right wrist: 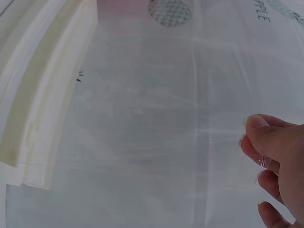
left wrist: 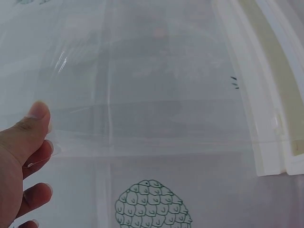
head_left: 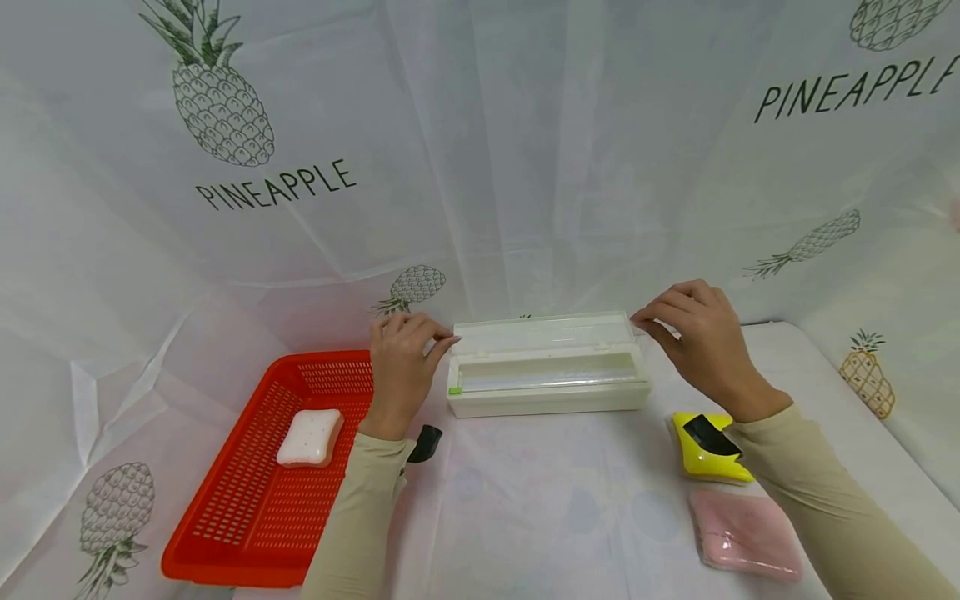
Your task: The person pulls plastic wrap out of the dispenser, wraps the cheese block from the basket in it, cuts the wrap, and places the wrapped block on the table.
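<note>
Near the back of the table lies a long white cling film dispenser, its lid raised and a film roll inside. Clear cling film stretches out from the box. My left hand pinches one corner of it between thumb and fingers, off the left end of the dispenser. With thumb and forefinger, my right hand pinches the opposite corner, off the right end. In the right wrist view, a bunched bit of film shows at the fingers. The film's full outline is hard to see.
At left stands a red plastic basket with a white sponge in it. On the right, a yellow sponge and a pink wrapped sponge lie near my right forearm. Pineapple-print sheeting hangs behind.
</note>
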Demonstrator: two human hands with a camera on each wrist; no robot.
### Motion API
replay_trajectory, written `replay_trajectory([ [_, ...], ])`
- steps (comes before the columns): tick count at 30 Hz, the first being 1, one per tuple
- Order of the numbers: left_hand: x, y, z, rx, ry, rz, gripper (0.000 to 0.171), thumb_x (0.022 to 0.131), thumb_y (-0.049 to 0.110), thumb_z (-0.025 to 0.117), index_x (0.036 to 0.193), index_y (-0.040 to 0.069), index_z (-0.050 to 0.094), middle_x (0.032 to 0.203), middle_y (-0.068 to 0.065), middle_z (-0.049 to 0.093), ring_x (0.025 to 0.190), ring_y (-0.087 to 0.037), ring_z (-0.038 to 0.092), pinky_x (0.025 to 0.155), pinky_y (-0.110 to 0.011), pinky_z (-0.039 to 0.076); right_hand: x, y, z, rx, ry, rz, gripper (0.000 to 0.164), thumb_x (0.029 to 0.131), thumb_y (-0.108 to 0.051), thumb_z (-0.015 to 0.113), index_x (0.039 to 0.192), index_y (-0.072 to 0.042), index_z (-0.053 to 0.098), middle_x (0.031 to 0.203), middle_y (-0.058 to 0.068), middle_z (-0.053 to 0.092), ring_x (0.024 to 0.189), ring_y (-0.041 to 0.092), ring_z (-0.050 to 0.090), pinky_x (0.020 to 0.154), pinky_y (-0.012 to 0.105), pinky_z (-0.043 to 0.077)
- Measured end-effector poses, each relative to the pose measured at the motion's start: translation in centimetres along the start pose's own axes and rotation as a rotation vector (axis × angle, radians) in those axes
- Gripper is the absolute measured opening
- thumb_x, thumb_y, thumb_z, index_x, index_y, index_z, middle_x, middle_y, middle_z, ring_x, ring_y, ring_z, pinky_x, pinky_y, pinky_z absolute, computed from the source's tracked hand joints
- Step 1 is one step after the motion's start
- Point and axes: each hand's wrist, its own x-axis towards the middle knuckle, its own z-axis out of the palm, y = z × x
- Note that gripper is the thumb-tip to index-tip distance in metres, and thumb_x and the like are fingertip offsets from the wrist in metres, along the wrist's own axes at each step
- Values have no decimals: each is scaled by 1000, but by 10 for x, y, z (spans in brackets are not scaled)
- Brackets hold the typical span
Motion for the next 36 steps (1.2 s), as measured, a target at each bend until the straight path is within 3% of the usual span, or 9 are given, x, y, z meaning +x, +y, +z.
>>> replay_trajectory([
  [20, 12, 4, -13, -9, 47, 31, 16, 84, 20, 88, 88, 9, 78, 87, -5, 75, 91, -30, 62, 93, -51, 41, 12, -5, -15, -9, 28, -20, 25, 72, 13, 88, 92, 0, 79, 86, 15, 74, 92, 41, 57, 77, 53, 40],
  [27, 15, 6, -18, -20, 65, 45, 16, 84, 20, 88, 88, 9, 77, 86, -5, 75, 90, -30, 61, 91, -51, 40, 15, -7, -19, -4, 47, -11, 32, 66, 13, 90, 92, -2, 79, 86, 13, 74, 93, 38, 56, 77, 51, 38],
  [30, 16, 7, -21, -18, 63, 43, 16, 85, 21, 88, 88, 9, 77, 86, -5, 75, 90, -30, 61, 91, -51, 39, 15, -8, -19, -1, 61, -17, 30, 67, 12, 90, 92, -2, 79, 86, 13, 74, 93, 39, 56, 76, 49, 36],
  [34, 16, 9, -24, -17, 70, 42, 15, 84, 19, 88, 88, 9, 78, 86, -5, 75, 90, -30, 61, 90, -50, 39, 15, -9, -20, 6, 80, -25, 16, 79, 3, 87, 92, -2, 79, 87, 13, 74, 93, 39, 56, 76, 49, 36],
  [36, 16, 10, -26, -16, 76, 42, 15, 84, 19, 88, 88, 9, 78, 85, -5, 75, 90, -30, 61, 90, -50, 38, 16, -9, -21, 10, 91, -25, 16, 79, 3, 87, 92, -3, 79, 86, 13, 74, 93, 39, 56, 76, 50, 36],
])
